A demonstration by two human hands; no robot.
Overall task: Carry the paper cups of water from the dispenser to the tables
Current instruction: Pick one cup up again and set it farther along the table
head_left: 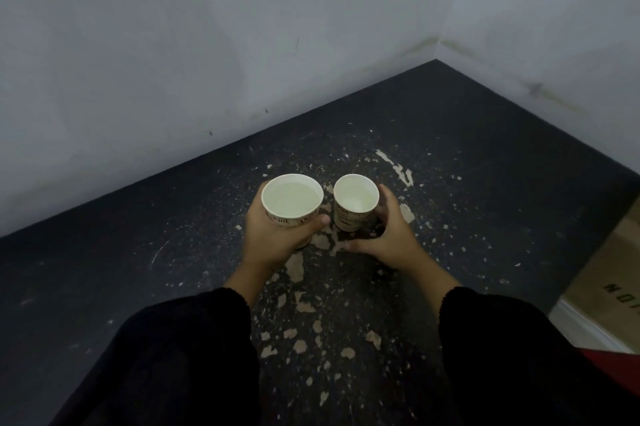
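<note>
Two white paper cups with brown print hold water over a dark, paint-chipped table (485,155). My left hand (277,238) grips the left paper cup (292,200) from below and the side, holding it just above the tabletop. The right paper cup (356,205) stands on the table beside it, a small gap between them. My right hand (384,235) curves around this cup's right side. Its fingers are near the cup wall and its thumb is spread apart below the base, not clamped on it.
Grey walls (207,44) meet in a corner behind the table. The table's right edge drops off to a cardboard box (609,283) on the floor and a red patch (609,360) at lower right. Black sleeves cover both my forearms.
</note>
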